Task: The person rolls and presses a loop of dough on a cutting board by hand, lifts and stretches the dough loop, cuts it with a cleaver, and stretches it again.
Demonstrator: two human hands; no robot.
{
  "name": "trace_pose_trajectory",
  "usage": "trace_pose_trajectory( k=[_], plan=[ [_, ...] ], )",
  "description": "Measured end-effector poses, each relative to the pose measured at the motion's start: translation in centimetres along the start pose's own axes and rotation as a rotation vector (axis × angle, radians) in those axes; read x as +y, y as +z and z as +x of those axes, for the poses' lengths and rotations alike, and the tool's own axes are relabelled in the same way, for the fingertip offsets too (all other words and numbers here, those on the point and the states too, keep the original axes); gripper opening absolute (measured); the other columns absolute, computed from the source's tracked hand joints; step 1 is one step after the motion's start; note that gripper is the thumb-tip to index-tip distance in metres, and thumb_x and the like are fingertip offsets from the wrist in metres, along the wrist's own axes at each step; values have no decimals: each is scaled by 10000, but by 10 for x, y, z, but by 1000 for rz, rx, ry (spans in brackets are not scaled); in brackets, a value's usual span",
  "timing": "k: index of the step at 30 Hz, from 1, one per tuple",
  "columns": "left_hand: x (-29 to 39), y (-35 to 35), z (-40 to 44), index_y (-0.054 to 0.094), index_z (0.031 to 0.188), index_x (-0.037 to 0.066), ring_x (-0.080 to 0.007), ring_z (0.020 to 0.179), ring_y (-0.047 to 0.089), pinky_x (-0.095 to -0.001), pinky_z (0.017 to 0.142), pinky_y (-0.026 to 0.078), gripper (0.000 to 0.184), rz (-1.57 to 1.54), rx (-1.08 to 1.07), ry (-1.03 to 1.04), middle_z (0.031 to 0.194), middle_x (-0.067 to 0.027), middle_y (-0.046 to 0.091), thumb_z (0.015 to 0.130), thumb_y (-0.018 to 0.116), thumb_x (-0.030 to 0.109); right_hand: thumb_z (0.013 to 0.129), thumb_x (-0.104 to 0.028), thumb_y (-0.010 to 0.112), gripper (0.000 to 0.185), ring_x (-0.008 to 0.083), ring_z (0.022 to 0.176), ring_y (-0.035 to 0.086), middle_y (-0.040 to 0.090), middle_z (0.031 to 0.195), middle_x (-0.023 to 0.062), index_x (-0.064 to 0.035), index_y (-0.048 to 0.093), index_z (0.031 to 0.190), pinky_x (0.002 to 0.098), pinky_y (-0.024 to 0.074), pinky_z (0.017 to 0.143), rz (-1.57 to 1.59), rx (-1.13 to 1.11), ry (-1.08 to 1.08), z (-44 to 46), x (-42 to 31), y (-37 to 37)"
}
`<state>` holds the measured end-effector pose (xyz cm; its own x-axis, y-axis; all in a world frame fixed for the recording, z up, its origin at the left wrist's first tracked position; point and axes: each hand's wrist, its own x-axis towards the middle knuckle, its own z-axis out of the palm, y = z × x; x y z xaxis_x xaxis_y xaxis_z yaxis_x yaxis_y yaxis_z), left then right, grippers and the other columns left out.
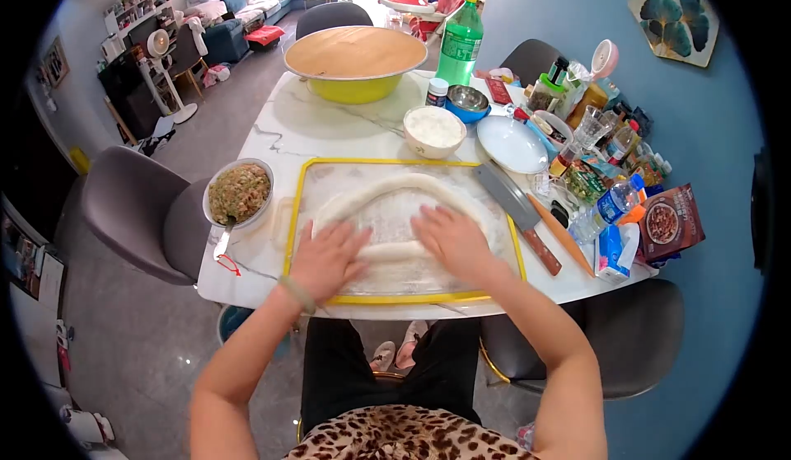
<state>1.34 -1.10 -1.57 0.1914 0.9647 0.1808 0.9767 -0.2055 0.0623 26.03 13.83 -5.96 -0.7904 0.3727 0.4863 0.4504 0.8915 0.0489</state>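
Note:
A long rope of white dough [408, 181] lies curved in a loop on a floured mat with a yellow rim [298, 204]. My left hand [328, 255] is spread over the left end of the near strand, fingers pointing forward. On the right, my right hand [449, 241] rests with fingers apart over the other end of that strand. Both palms face down and appear to touch the dough; what lies under them is hidden. A cleaver [511, 200] sits flat at the mat's right edge, beside a wooden rolling pin [560, 233].
A bowl of minced filling [239, 192] with a spoon stands left of the mat. Behind it are a bowl of flour [434, 130], a white plate [512, 144], a large covered yellow basin [354, 89] and a green bottle [460, 44]. Bottles and packets crowd the right side.

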Motion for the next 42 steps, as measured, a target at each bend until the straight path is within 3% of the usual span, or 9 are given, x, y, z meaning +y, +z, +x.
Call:
trace_pose_trajectory(
  k=[6, 9, 11, 13, 18, 25, 30, 36, 42],
  plan=[
    [15, -6, 66, 510, 1291, 78, -319, 1154, 521, -545, 997, 351, 424, -83, -119, -156, 1253, -149, 560, 894, 515, 227, 902, -207, 515, 283, 341, 1141, 541, 576, 1229, 193, -60, 613, 1124, 454, 484, 878, 89, -414, 225, 78, -16, 5],
    [26, 29, 67, 513, 1259, 26, -353, 1060, 568, -497, 952, 390, 404, -257, 167, -131, 1158, -185, 603, 878, 495, 159, 865, -193, 537, 273, 352, 1137, 534, 572, 1193, 199, -43, 615, 1080, 458, 486, 860, 75, -169, 429, 77, -46, 18],
    [36, 43, 54, 498, 1266, 21, -371, 1014, 582, -490, 926, 402, 417, -300, 411, -74, 1102, -194, 620, 864, 508, 132, 880, -240, 543, 339, 381, 1114, 545, 587, 1166, 148, -60, 584, 1164, 468, 478, 852, 27, 35, 260, 53, -56, 20],
    [38, 19, 25, 436, 1354, 35, -337, 1163, 533, -499, 975, 389, 518, -385, 57, -46, 1256, -175, 568, 870, 544, 185, 847, -261, 599, 399, 372, 1167, 528, 557, 1273, 122, -82, 573, 1203, 495, 460, 883, 96, -111, 173, 22, -75, -9],
    [41, 3, -21, 318, 1465, 61, -302, 1376, 352, -551, 1085, 270, 633, -90, -85, 70, 1492, -160, 364, 931, 523, 331, 850, -315, 608, 448, 368, 1229, 493, 499, 1383, 103, -155, 572, 1267, 588, 412, 912, 72, -102, 71, -14, -93, -29],
    [21, 11, 45, 407, 1420, 89, -327, 1354, 366, -530, 1107, 241, 535, -60, 10, -92, 1477, -147, 388, 963, 447, 364, 914, -315, 517, 400, 343, 1209, 507, 515, 1368, 87, -135, 562, 1268, 521, 447, 887, -94, -97, 330, 60, -40, 9],
    [30, -15, -16, 404, 1432, 147, -319, 1355, 367, -576, 1089, 245, 574, -64, -123, 53, 1466, -113, 408, 910, 554, 335, 899, -279, 562, 402, 312, 1211, 508, 518, 1362, 89, -114, 549, 1265, 512, 439, 895, 100, -216, 32, -2, -80, -29],
    [28, -9, 3, 396, 1428, 127, -316, 1347, 376, -610, 1089, 229, 604, -48, -66, -26, 1444, -112, 432, 903, 574, 366, 908, -284, 512, 377, 333, 1196, 507, 545, 1318, 96, -102, 578, 1232, 536, 417, 926, -31, -8, 110, 33, -66, -3],
    [26, -10, -9, 397, 1424, 125, -295, 1359, 366, -599, 1094, 228, 612, 2, -63, -37, 1437, -98, 441, 898, 581, 376, 923, -266, 489, 406, 326, 1215, 496, 513, 1360, 93, -105, 520, 1294, 544, 402, 954, 118, -180, 223, 26, -69, -11]
  ],
)
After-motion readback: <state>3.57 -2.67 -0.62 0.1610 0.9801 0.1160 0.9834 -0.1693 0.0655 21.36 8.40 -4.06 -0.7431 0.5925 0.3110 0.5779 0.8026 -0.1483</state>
